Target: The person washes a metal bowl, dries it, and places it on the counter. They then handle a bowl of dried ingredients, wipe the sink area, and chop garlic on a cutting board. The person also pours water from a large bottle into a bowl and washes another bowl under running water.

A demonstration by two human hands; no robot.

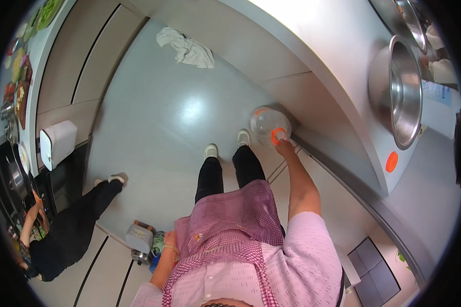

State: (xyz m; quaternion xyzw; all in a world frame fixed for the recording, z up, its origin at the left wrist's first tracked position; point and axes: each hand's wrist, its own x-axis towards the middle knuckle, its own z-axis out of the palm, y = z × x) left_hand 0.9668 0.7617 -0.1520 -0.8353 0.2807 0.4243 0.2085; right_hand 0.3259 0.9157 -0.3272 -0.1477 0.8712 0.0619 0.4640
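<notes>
My right hand (284, 147) is at the mouth of a large clear plastic jug (268, 121) with an orange collar, its fingers closed at the neck. The jug is low by the cabinet base, just beyond my shoes. Its inside looks mostly see-through. My left hand (169, 238) hangs at my side against the checked apron (230, 207); its fingers are partly hidden, so I cannot tell how they are held. On the counter to my right lies a round orange cap (392, 162), close to a steel basin (403, 92).
A crumpled white cloth (186, 48) lies on the floor ahead. At the left, a person in black (77, 226) works at a stove (11, 172). A white bin (58, 145) hangs on the cabinet front. Behind my left hand stand a grey box (139, 236) and a metal pot (141, 257).
</notes>
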